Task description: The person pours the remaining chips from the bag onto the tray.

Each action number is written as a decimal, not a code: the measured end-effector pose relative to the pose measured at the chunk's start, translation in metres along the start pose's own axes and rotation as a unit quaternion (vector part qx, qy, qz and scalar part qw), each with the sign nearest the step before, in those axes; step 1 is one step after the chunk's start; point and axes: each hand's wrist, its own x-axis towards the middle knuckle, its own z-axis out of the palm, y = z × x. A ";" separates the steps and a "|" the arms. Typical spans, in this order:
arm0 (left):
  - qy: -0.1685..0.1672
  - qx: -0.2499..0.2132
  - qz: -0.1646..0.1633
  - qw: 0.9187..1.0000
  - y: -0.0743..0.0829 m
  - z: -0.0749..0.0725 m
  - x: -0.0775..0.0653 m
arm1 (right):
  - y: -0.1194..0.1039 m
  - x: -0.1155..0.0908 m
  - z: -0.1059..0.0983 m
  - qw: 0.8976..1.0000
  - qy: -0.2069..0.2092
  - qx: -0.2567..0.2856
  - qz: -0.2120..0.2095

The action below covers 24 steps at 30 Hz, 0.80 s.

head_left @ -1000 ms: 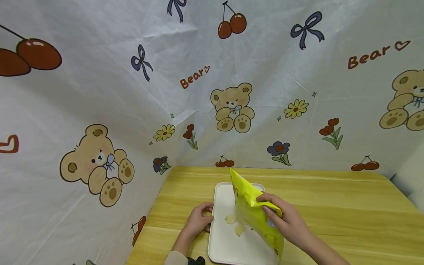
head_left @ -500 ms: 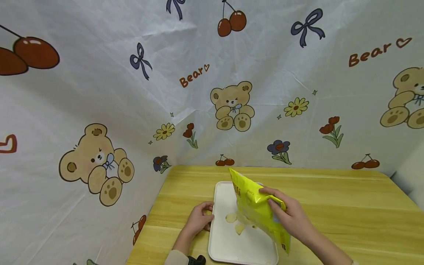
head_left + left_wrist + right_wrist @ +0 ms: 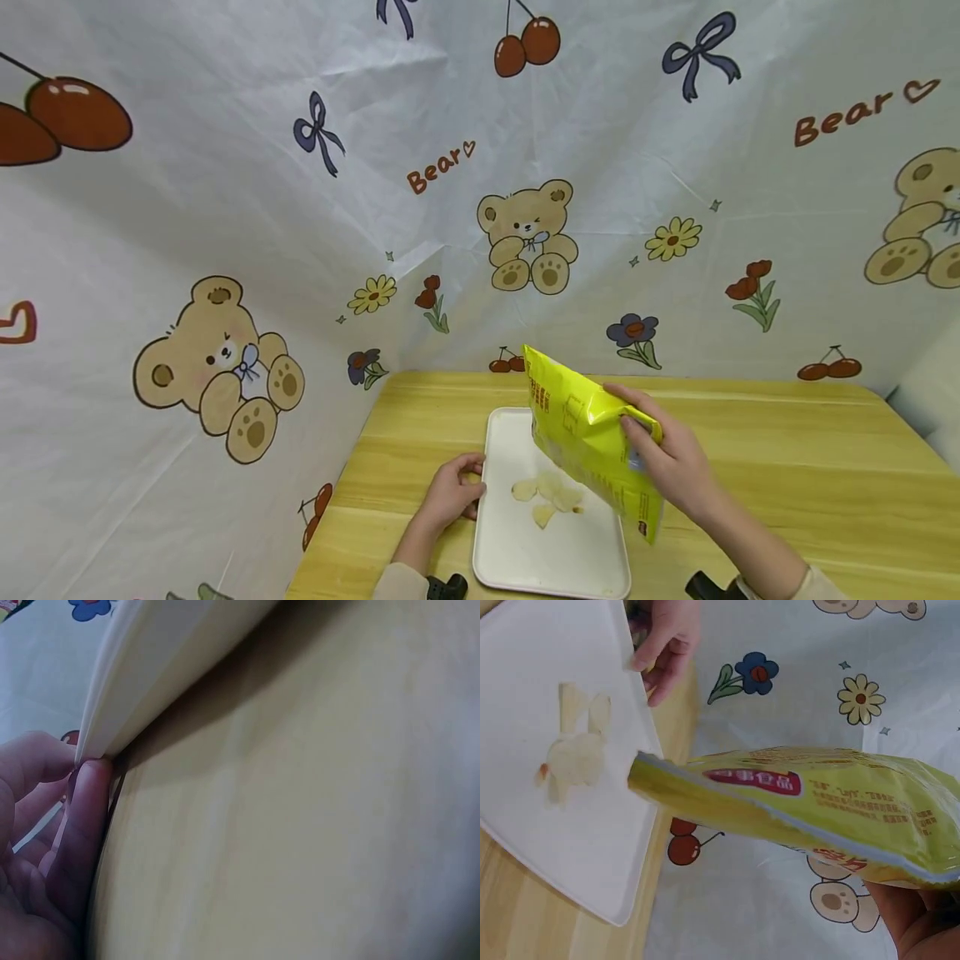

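Observation:
My right hand (image 3: pixel 675 454) grips a yellow chip bag (image 3: pixel 581 425) by its upper right side, thumb in front. The bag hangs tilted above a white rectangular tray (image 3: pixel 517 558), apart from it. Several thin, pale potato chips (image 3: pixel 551 493) lie in the middle of the tray, some overlapping. At the tray's left edge, my left hand (image 3: pixel 453 492) pinches the rim; the left wrist view has the fingers (image 3: pixel 91 791) against the tray wall (image 3: pixel 172 664). In the right wrist view, the bag's long edge (image 3: pixel 780 817) faces the camera; its contents are hidden.
A wooden table (image 3: pixel 780 467) carries the tray and extends far to the right. Behind and to the left hangs a white cloth (image 3: pixel 420 100) printed with bears, bows, cherries and flowers. A black wrist strap (image 3: pixel 447 587) sits on the left wrist.
My right hand has lifted the bag up and a little to the right, tilting it flatter. More chips now show on the tray. My left hand stays at the tray's rim.

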 end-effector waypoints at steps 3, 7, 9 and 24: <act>0.000 0.003 0.004 1.000 0.001 0.000 0.001 | -0.004 0.004 -0.003 0.999 -0.029 -0.032 0.017; 0.001 0.002 0.004 1.000 0.003 -0.002 0.001 | -0.005 0.009 -0.002 0.995 -0.057 -0.074 0.035; 0.001 0.001 0.004 1.000 0.004 -0.002 0.001 | -0.005 0.010 -0.001 0.994 -0.052 -0.085 0.038; 0.010 -0.002 -0.003 1.000 0.004 0.003 0.000 | -0.007 0.016 -0.008 0.988 -0.066 -0.137 0.021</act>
